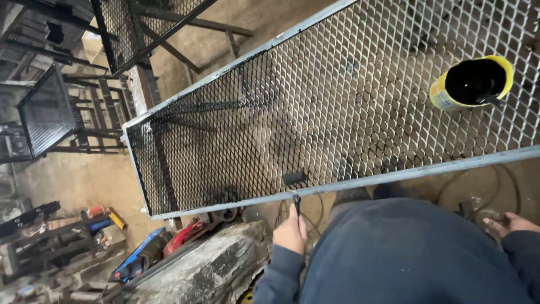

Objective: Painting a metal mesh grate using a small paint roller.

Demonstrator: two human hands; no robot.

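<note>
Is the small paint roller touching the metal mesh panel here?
Touching. The head view shows the paint roller lying against the mesh panel just above the frame's near rail, its handle gripped by the left hand.

dim, flat workshop light | faint shadows | edges stretched | left corner perhaps slightly blurred

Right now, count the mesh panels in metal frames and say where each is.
3. The big panel lies across the middle, half painted black; a small black one stands at left; another leans at the top. More may be hidden.
</note>
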